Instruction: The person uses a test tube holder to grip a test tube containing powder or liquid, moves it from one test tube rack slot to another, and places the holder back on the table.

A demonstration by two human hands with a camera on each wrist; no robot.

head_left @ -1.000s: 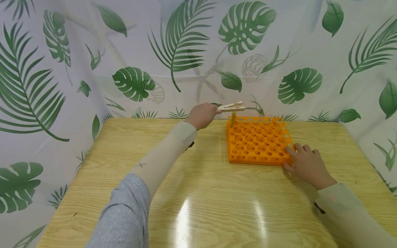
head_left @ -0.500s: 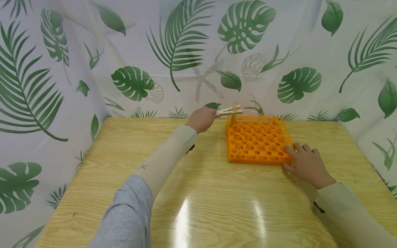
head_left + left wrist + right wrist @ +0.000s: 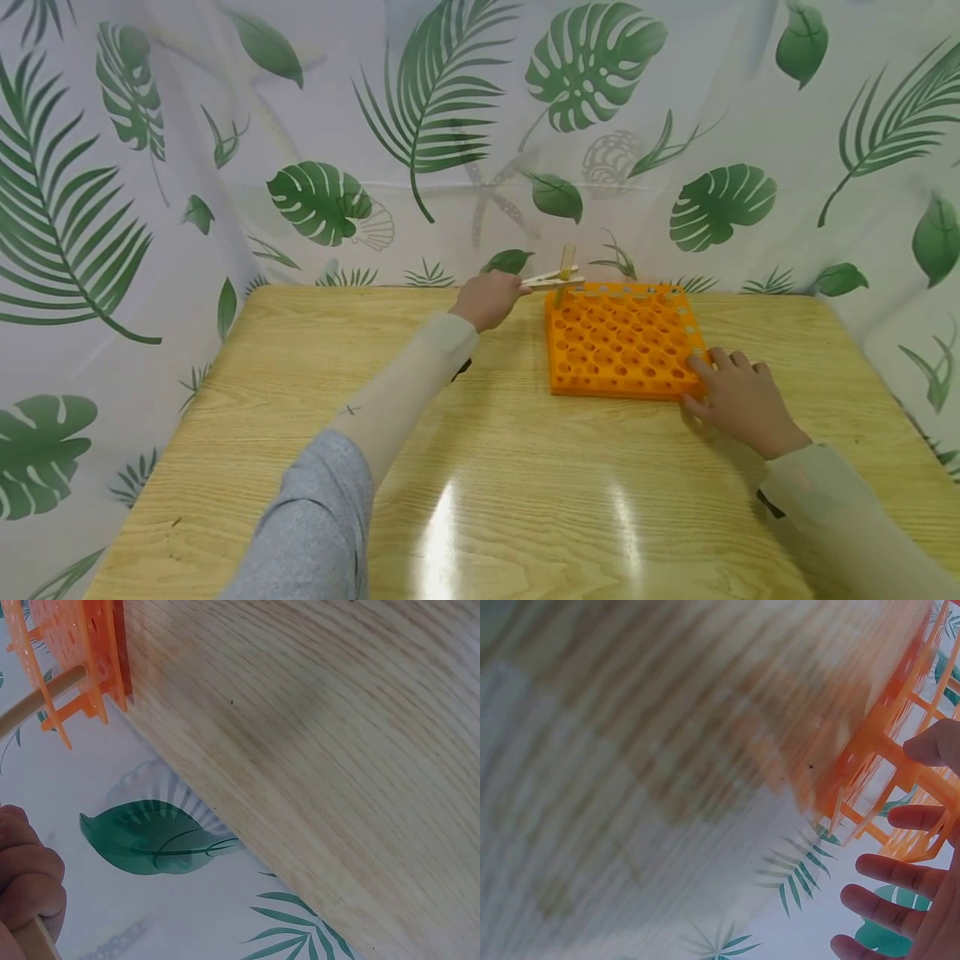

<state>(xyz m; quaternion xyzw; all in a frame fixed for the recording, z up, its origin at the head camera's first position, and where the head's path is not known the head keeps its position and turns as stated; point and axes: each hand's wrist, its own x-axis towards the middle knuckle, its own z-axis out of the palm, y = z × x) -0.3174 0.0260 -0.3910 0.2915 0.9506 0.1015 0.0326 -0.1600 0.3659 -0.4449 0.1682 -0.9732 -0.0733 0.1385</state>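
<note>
Left hand (image 3: 487,300) and wooden clamp (image 3: 555,278) have dropped a little toward the orange rack (image 3: 622,388) since the earlier frame, and the tube's clear top now shows above the clamp; the rack itself has hardly shifted. That tube (image 3: 567,258) stands in the rack's far left corner, leaning slightly, with its lower part down among the holes. Beyond the rack's left edge, the left hand is curled tightly round the clamp's handles, so the clamp reaches across to the tube while the fingers stay clear of it; whether the tips bear on the tube is too small to tell. At the rack's near right corner the right hand (image 3: 750,410) is spread, nearly straight, thumb at the side and forefinger on the edge, probably to steady it. Under the rack, the table (image 3: 525,467) gives a flat base.
</note>
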